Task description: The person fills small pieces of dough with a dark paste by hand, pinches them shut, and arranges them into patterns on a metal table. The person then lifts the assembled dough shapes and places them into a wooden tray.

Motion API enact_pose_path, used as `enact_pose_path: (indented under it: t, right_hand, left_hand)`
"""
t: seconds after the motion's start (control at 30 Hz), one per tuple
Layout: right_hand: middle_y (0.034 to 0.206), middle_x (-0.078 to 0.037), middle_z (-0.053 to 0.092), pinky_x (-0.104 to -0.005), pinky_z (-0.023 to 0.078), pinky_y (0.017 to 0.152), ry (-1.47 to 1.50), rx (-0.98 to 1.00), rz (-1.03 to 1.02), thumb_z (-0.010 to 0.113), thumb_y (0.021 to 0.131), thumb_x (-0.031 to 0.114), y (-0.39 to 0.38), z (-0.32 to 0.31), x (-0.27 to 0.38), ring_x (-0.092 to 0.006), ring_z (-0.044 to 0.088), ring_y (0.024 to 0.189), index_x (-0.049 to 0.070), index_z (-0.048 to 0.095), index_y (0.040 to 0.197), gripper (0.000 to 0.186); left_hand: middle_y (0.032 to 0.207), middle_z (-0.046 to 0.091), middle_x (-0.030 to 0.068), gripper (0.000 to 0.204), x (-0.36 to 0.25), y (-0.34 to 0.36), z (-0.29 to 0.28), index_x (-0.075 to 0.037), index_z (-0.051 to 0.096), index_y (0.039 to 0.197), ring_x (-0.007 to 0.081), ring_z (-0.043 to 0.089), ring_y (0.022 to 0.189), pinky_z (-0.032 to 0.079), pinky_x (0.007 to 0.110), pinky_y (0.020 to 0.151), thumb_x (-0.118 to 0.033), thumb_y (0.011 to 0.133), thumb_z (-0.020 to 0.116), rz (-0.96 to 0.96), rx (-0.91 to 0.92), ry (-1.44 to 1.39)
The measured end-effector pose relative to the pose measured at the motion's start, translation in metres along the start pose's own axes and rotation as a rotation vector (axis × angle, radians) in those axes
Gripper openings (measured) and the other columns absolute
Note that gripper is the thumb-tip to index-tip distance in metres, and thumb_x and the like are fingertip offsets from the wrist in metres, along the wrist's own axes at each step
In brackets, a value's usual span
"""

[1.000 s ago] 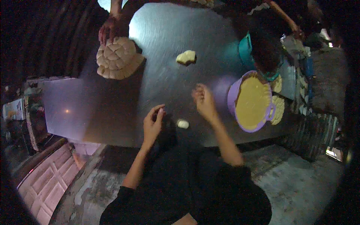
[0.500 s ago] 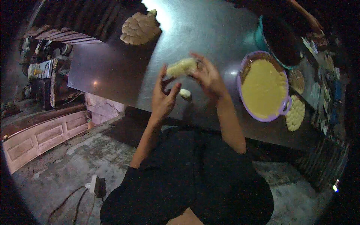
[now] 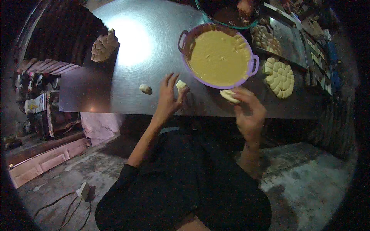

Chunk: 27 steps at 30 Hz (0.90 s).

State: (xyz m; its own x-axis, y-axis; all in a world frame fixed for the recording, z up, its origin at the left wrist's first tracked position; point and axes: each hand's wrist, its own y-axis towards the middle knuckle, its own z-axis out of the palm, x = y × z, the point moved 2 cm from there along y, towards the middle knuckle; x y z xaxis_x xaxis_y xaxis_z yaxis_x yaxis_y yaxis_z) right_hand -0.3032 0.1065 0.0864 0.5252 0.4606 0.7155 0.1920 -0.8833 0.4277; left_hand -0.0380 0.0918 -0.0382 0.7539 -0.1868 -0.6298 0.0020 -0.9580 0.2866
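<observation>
My left hand (image 3: 169, 96) is over the metal table, with a small lump of pale dough (image 3: 181, 85) between its thumb and fingers. The other fingers point away from me, fairly straight. To the right, my right hand (image 3: 249, 113) grips a larger piece of dough (image 3: 229, 96) by its right end, just off the near rim of a purple basin (image 3: 236, 87). Soft yellow dough (image 3: 219, 57) fills much of this basin. A second small dough lump (image 3: 145, 89) lies on the table, left of my left hand.
The metal table (image 3: 154, 50) has its edge close to my body. Clusters of dough lumps lie at right (image 3: 279, 78) and far left (image 3: 104, 46). Beyond the basin is a teal-rimmed tub (image 3: 241, 27), with another person's hand (image 3: 245, 8) over it. Trays stand far right.
The dough both hands held together is now apart: a small lump at my left hand, the larger piece in my right. My right hand moved right and nearer; the view has shifted right.
</observation>
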Motion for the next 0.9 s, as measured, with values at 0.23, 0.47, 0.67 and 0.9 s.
enact_pose_path:
  t: [0.23, 0.47, 0.67, 0.9]
  right_hand:
    - [0.105, -0.01, 0.07, -0.035, 0.051, 0.092, 0.943, 0.031, 0.595, 0.072, 0.084, 0.006, 0.006, 0.054, 0.023, -0.0177, 0.065, 0.1, 0.002, 0.068, 0.104, 0.021]
    - [0.1, -0.002, 0.057, -0.0262, 0.047, 0.084, 1.078, 0.122, 0.516, 0.079, 0.077, 0.013, 0.054, 0.089, 0.072, -0.0108, 0.056, 0.093, 0.005, 0.044, 0.134, 0.067]
    - [0.11, -0.007, 0.061, -0.0304, 0.051, 0.084, 1.55, 0.067, 0.654, 0.075, 0.081, 0.01, 0.111, 0.13, 0.036, -0.0161, 0.06, 0.098, 0.006, 0.049, 0.129, 0.055]
    - [0.106, -0.016, 0.067, -0.0334, 0.05, 0.085, -0.092, 0.122, 0.23, 0.05, 0.099, 0.036, 0.278, 0.124, -0.096, -0.0191, 0.063, 0.097, 0.004, 0.059, 0.123, 0.041]
  left_hand:
    - [0.122, 0.057, 0.0169, 0.05, -0.104, 0.03, -0.06, -0.006, 0.058, 0.119, 0.0339, 0.054, 0.115, 0.041, 0.049, 0.1, -0.043, 0.087, 0.067, 0.604, -0.304, -0.404]
    - [0.086, 0.067, 0.0123, 0.05, -0.101, 0.061, -0.041, -0.004, 0.057, 0.108, 0.0268, 0.065, 0.088, 0.052, 0.043, 0.084, -0.046, 0.085, 0.068, 0.734, -0.39, -1.288]
    - [0.114, 0.057, 0.015, 0.086, -0.048, 0.083, -0.026, -0.004, 0.035, 0.135, 0.0267, 0.06, 0.103, 0.05, 0.039, 0.088, -0.045, 0.075, 0.081, -0.074, -0.192, -1.598]
    - [0.125, 0.043, 0.0091, 0.048, 0.028, 0.13, -0.039, -0.004, 0.044, 0.13, 0.021, 0.048, 0.118, 0.043, 0.035, 0.099, -0.019, 0.09, 0.066, -0.284, 0.033, -1.291]
